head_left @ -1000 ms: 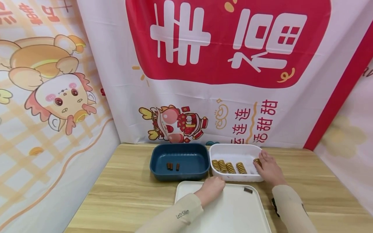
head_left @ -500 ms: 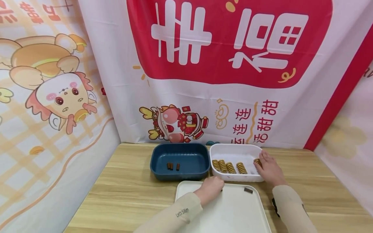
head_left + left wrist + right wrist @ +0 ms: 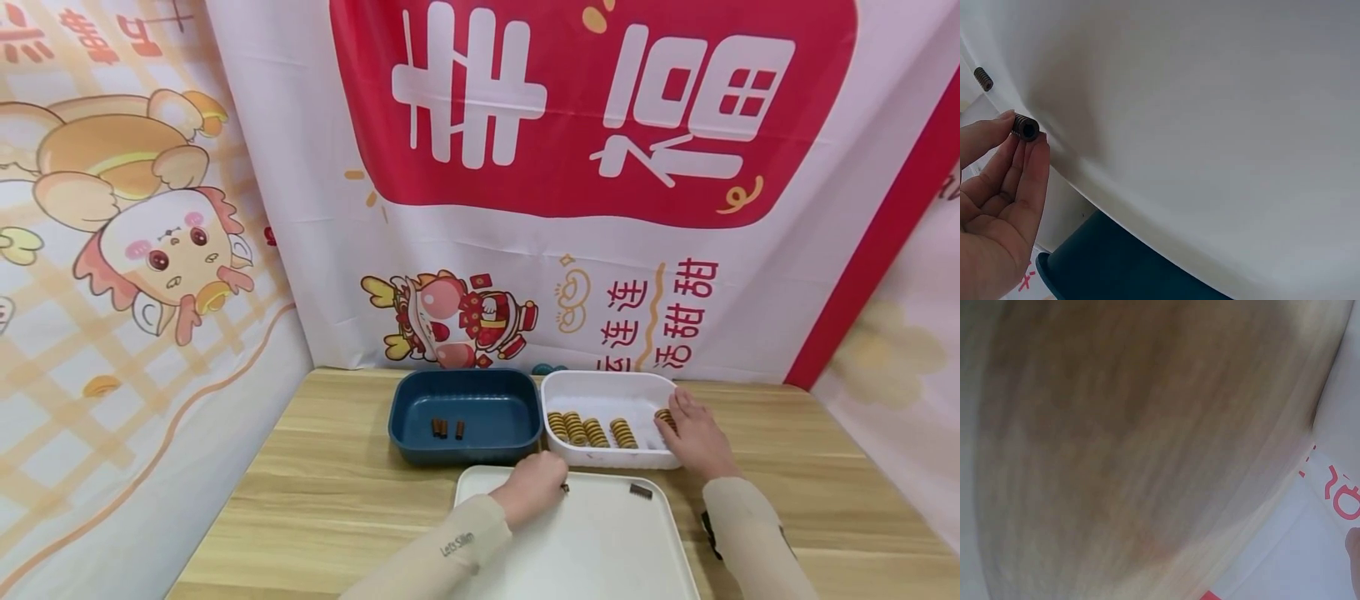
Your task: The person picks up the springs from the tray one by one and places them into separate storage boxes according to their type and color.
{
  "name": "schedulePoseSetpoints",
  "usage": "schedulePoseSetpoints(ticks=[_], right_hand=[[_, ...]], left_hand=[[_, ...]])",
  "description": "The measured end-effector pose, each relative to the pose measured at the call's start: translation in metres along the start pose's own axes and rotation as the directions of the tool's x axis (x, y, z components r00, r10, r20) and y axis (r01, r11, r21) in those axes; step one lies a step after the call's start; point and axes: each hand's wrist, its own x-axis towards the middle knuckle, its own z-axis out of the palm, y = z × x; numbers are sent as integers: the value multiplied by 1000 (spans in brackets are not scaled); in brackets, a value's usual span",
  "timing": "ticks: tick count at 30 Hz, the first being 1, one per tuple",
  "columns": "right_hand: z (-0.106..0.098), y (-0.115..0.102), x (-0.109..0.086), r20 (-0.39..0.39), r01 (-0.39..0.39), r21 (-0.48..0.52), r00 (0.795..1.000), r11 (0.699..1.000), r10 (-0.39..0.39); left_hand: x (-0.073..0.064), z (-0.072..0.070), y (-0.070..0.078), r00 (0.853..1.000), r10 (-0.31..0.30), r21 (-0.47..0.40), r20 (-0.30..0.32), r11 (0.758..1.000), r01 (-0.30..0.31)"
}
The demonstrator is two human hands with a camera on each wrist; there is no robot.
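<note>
My left hand [image 3: 531, 485] pinches a short dark grub screw [image 3: 1025, 127] between thumb and fingertips; its threaded side and the socket in its end show in the left wrist view. The hand is over the far edge of the white tray [image 3: 600, 550]. A second dark grub screw [image 3: 641, 492] lies at the tray's far right corner. My right hand [image 3: 699, 435] rests on the right end of the white bin [image 3: 611, 457], thumb over the inside, partly covering a yellow-and-brown striped cylinder [image 3: 664, 418]. In the right wrist view only a bit of a finger [image 3: 1354, 556] shows.
Several more striped cylinders [image 3: 595, 432] lie along the near side of the white bin. Left of it stands a dark blue bin [image 3: 465, 457] with small brown pieces [image 3: 460, 430]. Both bins stand on the wooden table [image 3: 315, 483], against a printed cloth [image 3: 337, 242].
My left hand has shifted slightly left and toward me along the tray's far edge, and the grub screw in its fingers has come into sight. The right hand stays on the white bin.
</note>
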Motion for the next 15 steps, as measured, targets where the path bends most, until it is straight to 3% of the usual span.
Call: schedulePoseSetpoints(ticks=[5,11,13,15], right_hand=[[-1,-1,0,-2,-1,-8,1000,1000,1],[-2,-3,-2,-12,9,-13,1000,1000,-10],[-3,-2,-2,-9,12,-18,1000,1000,-12],[-3,-2,-2,-7,14,-18,1000,1000,-14]], left_hand=[[-2,-4,-2,1000,11,-81,-12,997,-12],[-4,-10,-3,999,23,-82,-29,996,-26],[-4,-13,-3,1000,11,-122,-19,992,-13],[-6,-16,-3,1000,-19,-218,9,976,21]])
